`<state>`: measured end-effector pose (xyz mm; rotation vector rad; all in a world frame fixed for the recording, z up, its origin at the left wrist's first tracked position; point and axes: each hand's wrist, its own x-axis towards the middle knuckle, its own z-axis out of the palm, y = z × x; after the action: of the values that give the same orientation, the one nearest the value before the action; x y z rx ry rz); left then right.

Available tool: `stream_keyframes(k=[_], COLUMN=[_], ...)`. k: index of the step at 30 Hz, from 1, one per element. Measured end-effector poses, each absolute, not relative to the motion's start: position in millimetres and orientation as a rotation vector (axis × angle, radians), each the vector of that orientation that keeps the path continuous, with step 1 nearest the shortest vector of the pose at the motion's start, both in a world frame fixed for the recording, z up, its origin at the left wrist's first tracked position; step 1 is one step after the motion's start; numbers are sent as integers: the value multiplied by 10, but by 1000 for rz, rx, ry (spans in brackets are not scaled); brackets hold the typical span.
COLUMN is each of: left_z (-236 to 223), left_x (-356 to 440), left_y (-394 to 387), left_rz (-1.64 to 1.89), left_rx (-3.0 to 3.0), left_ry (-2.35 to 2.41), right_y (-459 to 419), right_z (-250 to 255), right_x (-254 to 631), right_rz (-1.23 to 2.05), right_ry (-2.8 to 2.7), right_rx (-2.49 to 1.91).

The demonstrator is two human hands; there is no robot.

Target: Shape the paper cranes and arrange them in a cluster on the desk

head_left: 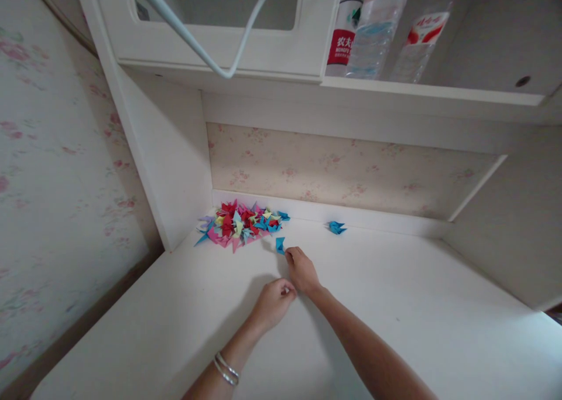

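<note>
Blue paper piece: it [280,246] sits near the centre of the frame, just below the right end of the heaped colored paper pieces [239,225] and apart from them. I cannot tell if it is clear of the white desktop [175,318] or resting on it.

Right-hand grip: narrow. My right hand [304,270] pinches the lower right edge of the paper between thumb and forefinger; most of the sheet stands free.

Left-hand grip: my left hand [273,304], lower centre of frame, has its fingers curled in and thumb close to the forefinger. I cannot tell whether the tips meet or hold anything.

Handling note: thin folded paper creases easily, I judge; a light edge pinch suits it, with no squeeze across the folds.

Clearance note: the pile lies close on the left; a small lift before any sideways move should spare the loose points from snagging.

Right arm pose: forearm [351,335] enters from the lower right and slants up and left; wrist slightly bent, knuckles uppermost.

Left arm pose: forearm [242,346], with silver bangles [226,369], rises from the bottom edge toward centre, the hand nearer the lower edge than my right.

Lone piece: a blue folded piece [336,228] lies right of centre, well apart from both hands.
</note>
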<state>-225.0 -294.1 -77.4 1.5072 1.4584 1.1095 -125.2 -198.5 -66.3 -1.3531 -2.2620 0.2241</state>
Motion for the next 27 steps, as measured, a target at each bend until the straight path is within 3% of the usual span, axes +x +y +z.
stream_keyframes(k=[10,27], left_z=[-672,-567], left_x=[-2255,-2220], left_y=[-2962,-3044], left_rz=[1156,976], left_rx=[1433,1361], left_ry=[1451,1340], right_y=[-2701,-2935], right_z=[-768,-708], right_x=[-269,-180], right_rz=[527,499], right_ry=[-2018,-2152], right_rx=[-1135,-1149])
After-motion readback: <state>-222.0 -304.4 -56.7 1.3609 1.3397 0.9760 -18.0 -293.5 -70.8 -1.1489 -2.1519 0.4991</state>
